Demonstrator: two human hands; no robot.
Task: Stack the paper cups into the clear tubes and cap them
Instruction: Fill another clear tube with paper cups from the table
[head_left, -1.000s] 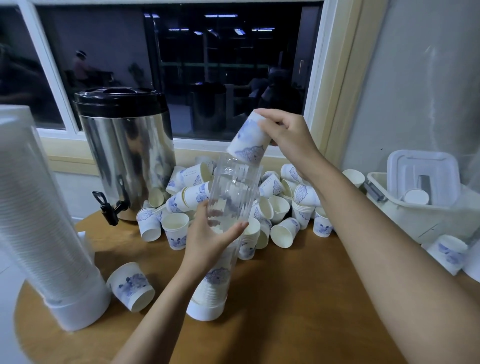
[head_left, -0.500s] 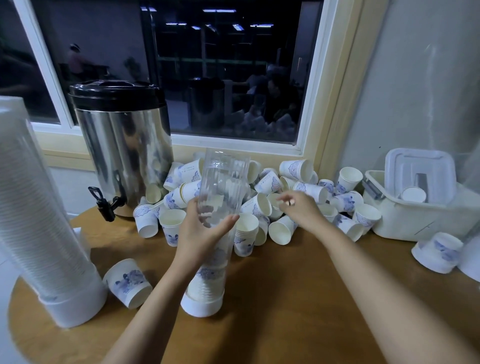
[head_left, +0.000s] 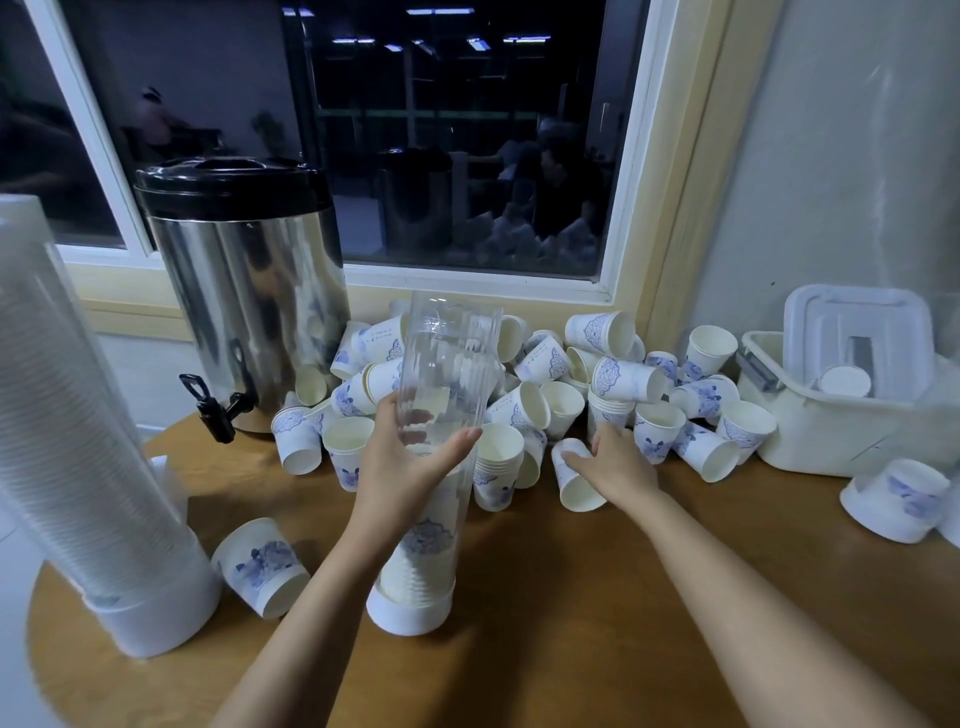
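We count two tubes. The clear tube (head_left: 447, 374) stands upright on the tabletop (head_left: 571, 597) in a white base cap (head_left: 408, 613), its lower half filled with a nested cup stack (head_left: 421, 551) whose number we cannot make out. The left grip (head_left: 410, 467), a bare hand, wraps around its middle, thumb on one side and fingers showing through the plastic. A second, wider tube (head_left: 62, 415) at the left is cut off by the frame edge.

The right grip (head_left: 618, 467) has its fingers bent over one lying cup (head_left: 574, 480) at the near edge of the cup pile (head_left: 545, 374). The hand hides much of that cup.

The pile holds dozens of paper cups, overlapping too much to count. Two more lie apart: a front cup (head_left: 262, 566) beside the wide tube and a far cup (head_left: 893, 499) at the right.

One steel urn (head_left: 249, 296) stands behind the pile. One white bin (head_left: 831, 426) holds one lid (head_left: 857, 332) and one small white cup (head_left: 844, 382); its right end is cut off.
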